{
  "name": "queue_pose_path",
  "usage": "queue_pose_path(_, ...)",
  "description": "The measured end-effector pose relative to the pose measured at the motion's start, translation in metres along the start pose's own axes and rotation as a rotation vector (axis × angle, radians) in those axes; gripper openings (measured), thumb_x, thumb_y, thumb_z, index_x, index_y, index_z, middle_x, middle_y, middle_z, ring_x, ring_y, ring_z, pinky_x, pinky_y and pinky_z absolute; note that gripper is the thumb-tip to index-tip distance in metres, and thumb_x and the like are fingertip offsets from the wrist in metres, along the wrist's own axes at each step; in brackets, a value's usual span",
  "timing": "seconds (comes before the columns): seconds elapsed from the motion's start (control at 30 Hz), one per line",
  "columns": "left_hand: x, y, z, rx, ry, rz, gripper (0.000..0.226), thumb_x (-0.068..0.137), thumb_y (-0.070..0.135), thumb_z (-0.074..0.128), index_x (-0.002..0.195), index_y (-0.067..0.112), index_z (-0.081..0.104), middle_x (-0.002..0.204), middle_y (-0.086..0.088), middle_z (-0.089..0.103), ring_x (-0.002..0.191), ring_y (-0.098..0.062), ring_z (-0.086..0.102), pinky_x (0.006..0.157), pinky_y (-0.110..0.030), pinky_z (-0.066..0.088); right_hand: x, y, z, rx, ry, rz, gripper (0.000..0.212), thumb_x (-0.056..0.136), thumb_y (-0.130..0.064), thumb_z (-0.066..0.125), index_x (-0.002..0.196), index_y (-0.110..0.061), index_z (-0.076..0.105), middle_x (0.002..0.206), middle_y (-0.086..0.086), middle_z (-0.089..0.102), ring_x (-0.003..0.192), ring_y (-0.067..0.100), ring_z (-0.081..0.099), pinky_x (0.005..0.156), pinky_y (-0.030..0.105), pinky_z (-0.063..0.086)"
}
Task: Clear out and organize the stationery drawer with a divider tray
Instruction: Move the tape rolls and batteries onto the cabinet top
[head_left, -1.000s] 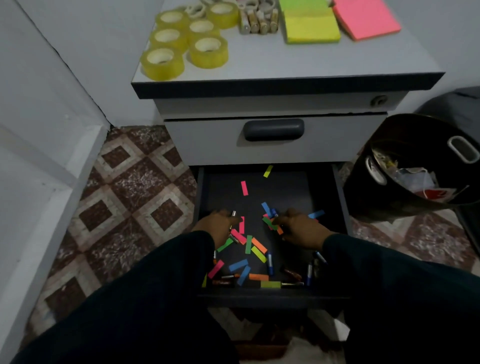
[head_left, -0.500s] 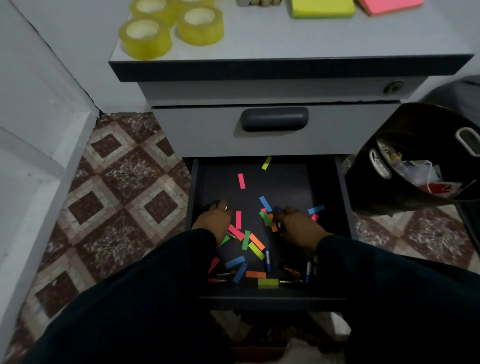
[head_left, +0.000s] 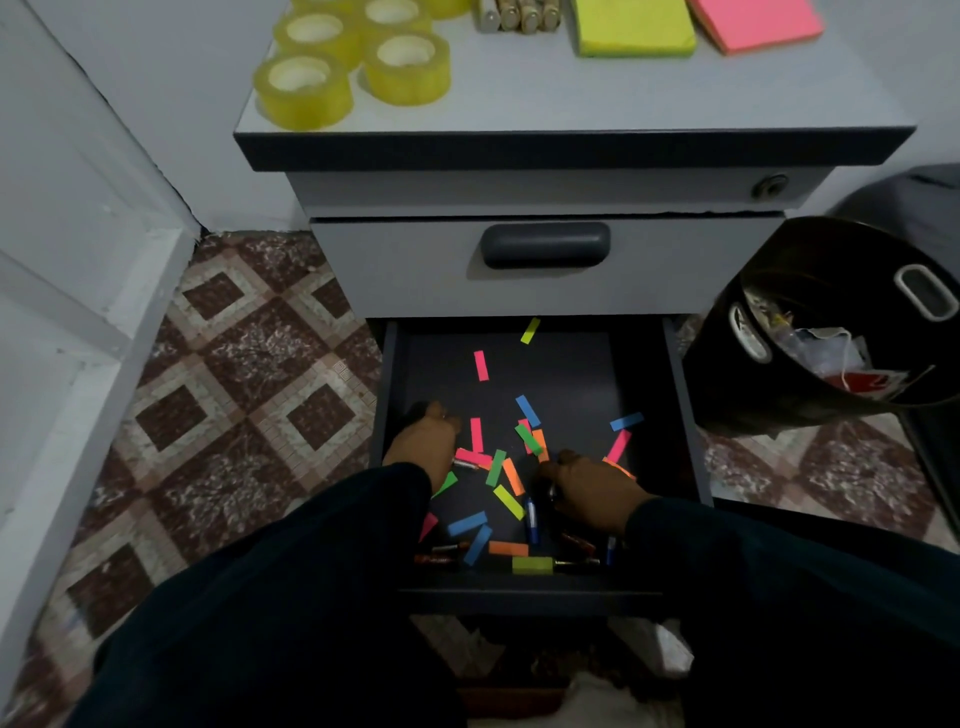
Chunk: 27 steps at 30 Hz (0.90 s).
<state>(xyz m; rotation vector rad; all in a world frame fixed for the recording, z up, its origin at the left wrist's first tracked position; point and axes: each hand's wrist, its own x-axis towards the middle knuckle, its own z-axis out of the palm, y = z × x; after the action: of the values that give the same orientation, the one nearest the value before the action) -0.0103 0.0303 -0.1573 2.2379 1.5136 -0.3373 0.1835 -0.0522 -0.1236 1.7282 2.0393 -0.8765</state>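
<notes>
The bottom drawer (head_left: 687, 415) is pulled open; its dark floor is littered with several coloured paper flags (head_left: 480, 365) and small batteries (head_left: 532, 519) near the front. My left hand (head_left: 423, 441) is at the drawer's left side with its fingers curled, and a small pale tip pokes out of its grip, seemingly a battery. My right hand (head_left: 589, 486) lies palm down right of centre with its fingers bent onto the drawer floor among flags and batteries. What is under it is hidden.
On the cabinet top lie several yellow tape rolls (head_left: 304, 91), a row of batteries (head_left: 519, 15), a yellow note pad (head_left: 634, 28) and a pink one (head_left: 753, 23). The upper drawer (head_left: 544, 244) is closed. A black bin (head_left: 831, 364) holding scraps leans at the right.
My right hand drew back toward the drawer front, uncovering a pink and a blue flag. My left hand shifted slightly left and farther in. The view tilted down a little.
</notes>
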Motion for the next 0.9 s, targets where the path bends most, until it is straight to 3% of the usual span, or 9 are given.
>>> queue_pose_path(0.13, 0.0, 0.0, 0.0, -0.064, 0.011, 0.027, 0.05, 0.088, -0.008, 0.047, 0.134, 0.012, 0.048, 0.149, -0.007, 0.027, 0.13, -0.025, 0.042, 0.11, -0.03, 0.035, -0.003, -0.005, 0.002, -0.02, 0.092, -0.028, 0.048, 0.097, -0.02, 0.045, 0.143, -0.023, 0.033, 0.141, 0.01, 0.034, 0.122, 0.024, 0.048, 0.096, 0.031, 0.046)
queue_pose_path(0.23, -0.003, -0.002, -0.002, -0.03, 0.003, 0.045, 0.044, 0.088, -0.005, 0.05, 0.128, 0.012, 0.054, 0.146, -0.009, 0.027, 0.126, -0.025, 0.045, 0.107, -0.03, 0.038, -0.002, -0.01, 0.001, -0.039, 0.148, -0.11, 0.048, 0.096, -0.019, 0.048, 0.142, -0.023, 0.036, 0.143, 0.008, 0.03, 0.123, 0.023, 0.045, 0.098, 0.031, 0.045)
queue_pose_path(0.33, -0.004, 0.0, -0.004, 0.002, 0.005, 0.021, 0.035, 0.089, -0.001, 0.05, 0.122, 0.01, 0.057, 0.141, -0.009, 0.032, 0.117, -0.024, 0.051, 0.102, -0.032, 0.044, -0.001, -0.015, 0.006, -0.094, 0.063, -0.235, 0.044, 0.095, -0.018, 0.051, 0.138, -0.021, 0.043, 0.148, 0.007, 0.027, 0.129, 0.022, 0.041, 0.103, 0.031, 0.041)
queue_pose_path(0.47, -0.003, 0.003, -0.007, 0.02, -0.001, 0.012, 0.032, 0.09, 0.0, 0.05, 0.119, 0.009, 0.059, 0.132, -0.01, 0.043, 0.111, -0.026, 0.055, 0.096, -0.035, 0.048, 0.0, -0.022, 0.014, -0.152, -0.024, -0.227, 0.051, 0.095, -0.021, 0.051, 0.144, -0.021, 0.034, 0.148, 0.012, 0.026, 0.134, 0.027, 0.035, 0.107, 0.036, 0.037)
queue_pose_path(0.63, -0.005, 0.002, -0.01, 0.114, 0.028, 0.017, 0.022, 0.09, 0.01, 0.053, 0.11, 0.013, 0.06, 0.117, -0.006, 0.056, 0.107, -0.023, 0.055, 0.085, -0.034, 0.049, 0.001, -0.022, 0.014, -0.157, -0.029, -0.272, 0.052, 0.097, -0.018, 0.048, 0.146, -0.023, 0.031, 0.141, 0.014, 0.032, 0.127, 0.026, 0.041, 0.102, 0.035, 0.043)
queue_pose_path(0.77, -0.006, 0.005, -0.011, 0.182, 0.048, 0.009, 0.022, 0.091, 0.014, 0.053, 0.112, 0.014, 0.059, 0.115, -0.004, 0.059, 0.114, -0.022, 0.049, 0.089, -0.035, 0.048, 0.0, -0.02, 0.015, -0.119, -0.03, -0.286, 0.046, 0.097, -0.017, 0.048, 0.142, -0.022, 0.038, 0.142, 0.011, 0.032, 0.128, 0.026, 0.041, 0.103, 0.035, 0.042)
queue_pose_path(0.9, -0.006, 0.009, -0.019, 0.072, 0.018, -0.043, 0.021, 0.094, 0.02, 0.051, 0.11, 0.011, 0.06, 0.111, -0.01, 0.063, 0.102, -0.026, 0.06, 0.083, -0.037, 0.052, -0.001, -0.019, 0.019, -0.149, -0.038, -0.257, 0.042, 0.1, -0.017, 0.04, 0.142, -0.017, 0.04, 0.153, 0.012, 0.019, 0.137, 0.032, 0.031, 0.111, 0.039, 0.03)
